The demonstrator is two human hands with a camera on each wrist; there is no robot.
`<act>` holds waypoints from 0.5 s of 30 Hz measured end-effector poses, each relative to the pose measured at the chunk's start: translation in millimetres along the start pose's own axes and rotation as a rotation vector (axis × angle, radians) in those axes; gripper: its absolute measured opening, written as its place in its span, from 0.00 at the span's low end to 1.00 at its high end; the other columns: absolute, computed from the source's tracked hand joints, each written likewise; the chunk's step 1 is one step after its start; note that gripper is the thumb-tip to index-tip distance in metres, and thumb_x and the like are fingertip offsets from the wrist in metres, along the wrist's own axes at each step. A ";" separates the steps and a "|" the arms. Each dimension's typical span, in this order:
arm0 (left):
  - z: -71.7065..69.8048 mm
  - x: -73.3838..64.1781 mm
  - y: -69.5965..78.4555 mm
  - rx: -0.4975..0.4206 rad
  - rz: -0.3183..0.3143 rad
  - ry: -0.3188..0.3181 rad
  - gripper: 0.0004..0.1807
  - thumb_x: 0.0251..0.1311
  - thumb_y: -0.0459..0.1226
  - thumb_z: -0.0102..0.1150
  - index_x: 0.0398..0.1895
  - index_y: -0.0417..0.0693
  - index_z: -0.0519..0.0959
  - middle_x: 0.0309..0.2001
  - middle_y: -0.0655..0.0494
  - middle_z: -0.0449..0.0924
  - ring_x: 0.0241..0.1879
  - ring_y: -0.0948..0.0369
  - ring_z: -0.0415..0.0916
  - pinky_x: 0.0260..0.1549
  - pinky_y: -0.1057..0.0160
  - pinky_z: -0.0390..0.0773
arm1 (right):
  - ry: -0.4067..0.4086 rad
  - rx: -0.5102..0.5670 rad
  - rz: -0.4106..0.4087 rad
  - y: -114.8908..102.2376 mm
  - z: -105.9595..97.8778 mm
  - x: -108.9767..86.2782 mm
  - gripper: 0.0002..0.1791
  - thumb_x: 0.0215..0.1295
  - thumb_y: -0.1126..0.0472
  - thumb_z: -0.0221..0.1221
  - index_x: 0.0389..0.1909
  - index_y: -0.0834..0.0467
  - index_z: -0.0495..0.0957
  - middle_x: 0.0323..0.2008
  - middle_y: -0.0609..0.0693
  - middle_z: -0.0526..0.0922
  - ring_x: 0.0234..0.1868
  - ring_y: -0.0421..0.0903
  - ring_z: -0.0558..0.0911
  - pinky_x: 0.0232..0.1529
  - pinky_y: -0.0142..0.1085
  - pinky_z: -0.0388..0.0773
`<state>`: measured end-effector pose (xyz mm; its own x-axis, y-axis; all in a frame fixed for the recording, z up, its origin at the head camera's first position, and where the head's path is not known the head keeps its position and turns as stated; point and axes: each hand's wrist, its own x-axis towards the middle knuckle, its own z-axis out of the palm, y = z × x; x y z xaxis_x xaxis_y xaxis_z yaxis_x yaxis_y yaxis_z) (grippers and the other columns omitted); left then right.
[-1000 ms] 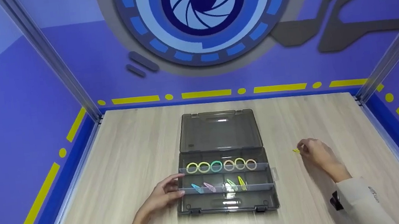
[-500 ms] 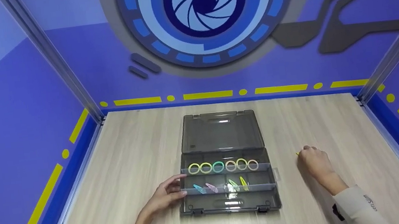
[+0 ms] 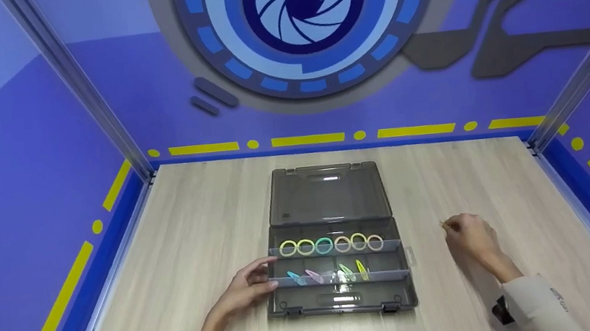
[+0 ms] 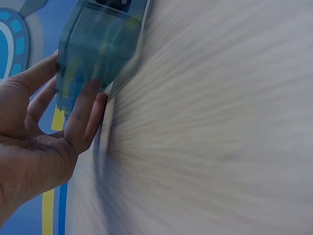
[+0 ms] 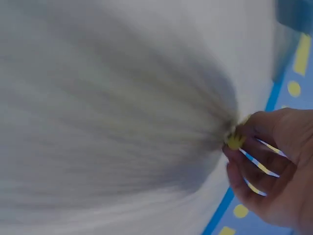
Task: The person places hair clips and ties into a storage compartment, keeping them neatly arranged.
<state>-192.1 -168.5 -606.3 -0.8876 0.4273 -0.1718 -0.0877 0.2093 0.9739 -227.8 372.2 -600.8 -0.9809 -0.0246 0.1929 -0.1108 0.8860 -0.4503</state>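
An open, smoky grey divided plastic box (image 3: 345,309) stands on the table, its lid (image 3: 327,192) laid back. My left hand (image 3: 245,290) rests its fingertips against the box's left side; the left wrist view shows them spread on the side wall. Hair ties (image 3: 323,245) line the back row. In the middle row are blue, pink, green and yellow snap clips: the blue clip (image 3: 295,278) at left, the yellow clip (image 3: 362,269) at right. Right of the box, my right hand (image 3: 475,239) pinches a small yellow hair clip (image 5: 235,142) with a toothed edge, low over the table.
The box's front row (image 3: 338,298) holds nothing visible. A clear latch tab (image 3: 409,257) sticks out at the box's right side. Blue walls (image 3: 289,116) and metal posts (image 3: 98,99) enclose the wooden table (image 3: 200,215).
My right hand has turned and shifted slightly right and down, with the yellow clip still between its fingers. The left hand stays at the box's side; the head view has shifted slightly.
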 end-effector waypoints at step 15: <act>-0.2 0.1 -1.8 -0.012 0.021 -0.003 0.33 0.66 0.36 0.66 0.73 0.42 0.68 0.61 0.33 0.66 0.50 0.56 0.71 0.44 0.65 0.78 | -0.246 0.657 0.272 -9.1 -18.5 5.2 0.22 0.71 0.67 0.61 0.59 0.78 0.74 0.39 0.53 0.89 0.33 0.36 0.86 0.36 0.31 0.83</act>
<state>-192.1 -169.0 -608.1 -0.8882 0.4339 -0.1512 -0.0739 0.1897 0.9790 -229.0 372.6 -579.5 -0.9862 -0.0150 -0.1649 0.1436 0.4188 -0.8966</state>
